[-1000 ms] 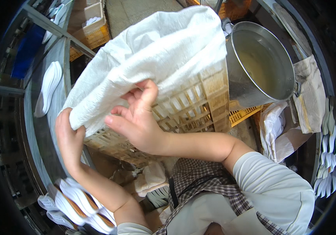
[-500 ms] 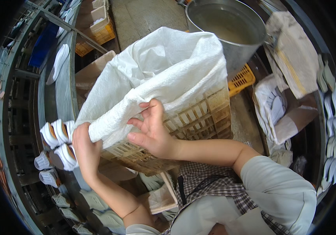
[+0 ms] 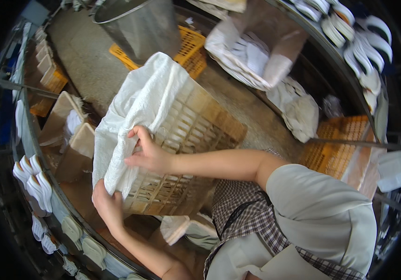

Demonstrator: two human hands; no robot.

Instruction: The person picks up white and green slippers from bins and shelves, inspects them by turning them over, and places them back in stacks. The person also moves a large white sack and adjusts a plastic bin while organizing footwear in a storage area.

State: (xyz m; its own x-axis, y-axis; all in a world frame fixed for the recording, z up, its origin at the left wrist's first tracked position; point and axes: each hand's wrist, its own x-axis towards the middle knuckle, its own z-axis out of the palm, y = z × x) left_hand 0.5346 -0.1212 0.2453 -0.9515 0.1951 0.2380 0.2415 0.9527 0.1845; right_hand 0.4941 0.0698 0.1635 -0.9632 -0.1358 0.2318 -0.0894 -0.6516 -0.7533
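Fingers [image 3: 137, 135] of the right hand [image 3: 150, 154] curl around a fold of the white woven sack [image 3: 137, 109], which drapes over the slatted tan plastic crate [image 3: 186, 154] on the floor. Behind stands a metal bucket [image 3: 139, 25] on a yellow crate [image 3: 188, 46]. Lower down, the left hand [image 3: 108, 205] pinches the sack's bottom edge against the crate's corner.

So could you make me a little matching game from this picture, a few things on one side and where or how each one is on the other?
Things:
1. white sack
2. slatted crate
3. metal tub
4. left hand

Places or states:
a. stands on an orange crate, at the top
b. draped over the crate's rim
c. tan, lined by the sack
d. grips the sack's lower edge

Pairs: 1-b, 2-c, 3-a, 4-d
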